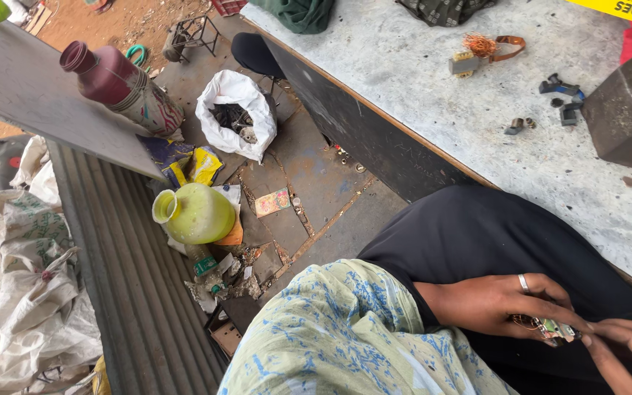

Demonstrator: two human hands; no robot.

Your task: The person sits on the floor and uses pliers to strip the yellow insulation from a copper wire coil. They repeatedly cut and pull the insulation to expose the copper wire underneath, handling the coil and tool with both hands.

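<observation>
Sitting beside grey worktable (433, 80), littered floor (316, 183)

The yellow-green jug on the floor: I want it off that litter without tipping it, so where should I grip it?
Probably by the neck. The yellow-green jug lies tilted, its open mouth pointing left toward the corrugated sheet. Its belly is round and wide for one hand; the neck is narrow. Come from the left, fingers around the neck just behind the rim.

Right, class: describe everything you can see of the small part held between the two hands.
The small part is mostly hidden by fingers. What shows looks like a tiny greenish piece with coppery wire strands at its left. The left hand, wearing a ring, pinches it from above; the right hand touches its right end, over the person's dark-clothed lap.
</observation>
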